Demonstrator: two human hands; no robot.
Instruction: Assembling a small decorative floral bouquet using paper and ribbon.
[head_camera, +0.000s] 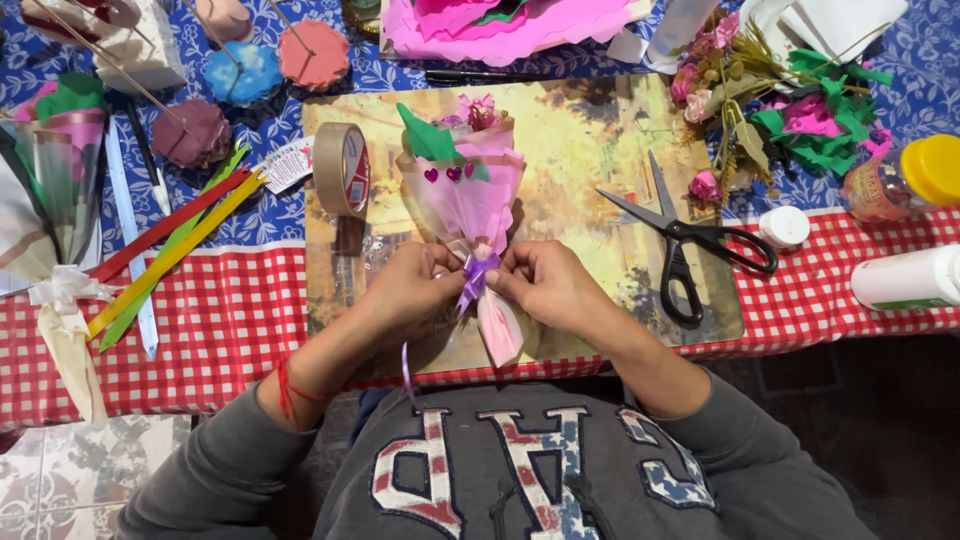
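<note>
Small pink bouquet (470, 190), lying at the centre of the frame on a picture board (600, 150), its narrow stem end pointing down toward the body. Purple ribbon (474, 278) wrapped about the neck of the paper cone, caught from both sides: left hand (415, 285) with fingertips pinched narrow on one end of the ribbon, right hand (545, 285) pinched the same way on the other, both touching the wrapping. One loose tail of ribbon trailing down past the table edge. Judged as the tying step, the bow or knot about half made; next move would seem to call for an even pull on both ends while keeping the cone from twisting or the thin paper from tearing. Counted: one bouquet in hand, one roll of tape (342, 168) just left of it, one pair of scissors (690, 245) to the right, two white bottles (905, 278) at the right edge, four paper discs on sticks (190, 132) in the upper left, and a bundle of coloured paper strips (170, 250) at left.
</note>
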